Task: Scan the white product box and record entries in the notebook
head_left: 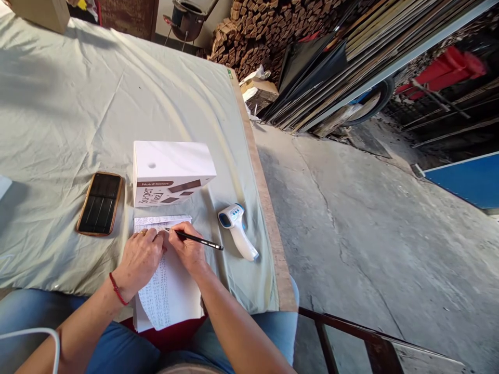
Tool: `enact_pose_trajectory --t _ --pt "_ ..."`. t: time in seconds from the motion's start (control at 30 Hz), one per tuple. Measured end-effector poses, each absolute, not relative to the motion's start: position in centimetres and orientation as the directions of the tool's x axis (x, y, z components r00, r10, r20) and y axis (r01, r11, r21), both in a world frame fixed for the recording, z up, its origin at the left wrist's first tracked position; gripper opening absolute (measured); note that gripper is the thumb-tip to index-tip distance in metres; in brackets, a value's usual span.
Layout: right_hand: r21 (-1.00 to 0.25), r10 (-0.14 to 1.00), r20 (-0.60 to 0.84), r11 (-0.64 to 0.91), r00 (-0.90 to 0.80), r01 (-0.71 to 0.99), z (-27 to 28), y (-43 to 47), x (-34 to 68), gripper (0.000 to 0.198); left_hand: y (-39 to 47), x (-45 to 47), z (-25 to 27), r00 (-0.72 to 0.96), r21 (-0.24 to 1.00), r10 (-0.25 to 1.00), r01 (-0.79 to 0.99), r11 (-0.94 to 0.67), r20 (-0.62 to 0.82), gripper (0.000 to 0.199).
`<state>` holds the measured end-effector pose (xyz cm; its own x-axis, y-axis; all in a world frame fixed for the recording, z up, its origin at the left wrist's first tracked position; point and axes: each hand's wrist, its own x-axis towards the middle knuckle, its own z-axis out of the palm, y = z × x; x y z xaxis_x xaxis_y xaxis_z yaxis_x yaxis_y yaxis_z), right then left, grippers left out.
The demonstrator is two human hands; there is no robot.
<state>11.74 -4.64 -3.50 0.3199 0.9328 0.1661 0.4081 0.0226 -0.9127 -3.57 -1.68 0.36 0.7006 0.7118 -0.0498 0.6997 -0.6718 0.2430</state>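
Observation:
My right hand point(188, 246) holds a slim black pencil point(200, 240) with white lettering near its back end. Its tip points at the upper part of a stack of paper sheets point(181, 293), covered in part with rows of small writing. On the same sheets rests my left hand point(143, 255), fingers curled and pressed together at the paper, close to the pencil tip. A red cord bracelet circles that wrist. Just beyond the paper stands a white NutriMotion box point(173, 158). A white and blue infrared thermometer point(238, 231) lies right of my right hand.
A smartphone point(100, 203) lies left of the box on the cloth-covered table point(97, 104). The table's wooden edge point(268, 223) runs along the right, above a concrete floor point(331, 234). Stacked firewood point(253, 36) and leaning boards point(351, 57) stand behind. A cardboard box point(44, 14) sits far left.

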Motion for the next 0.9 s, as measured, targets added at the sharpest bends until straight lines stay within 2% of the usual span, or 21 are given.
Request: enact_pose_trajectory --t 0.3,0.9 --pt "-0.865 0.899 0.303 0.122 0.314 0.486 -3.83 -4.48 11.79 0.012 -1.69 -3.30 0.97 0.689 0.232 0.719 0.718 -0.657 -0.097 0.026" --pt "-0.848 0.891 0.323 0.123 0.319 0.515 -3.94 -4.54 11.85 0.012 -1.67 -3.45 1.07 0.696 0.245 0.713 0.708 -0.663 -0.082 0.021"
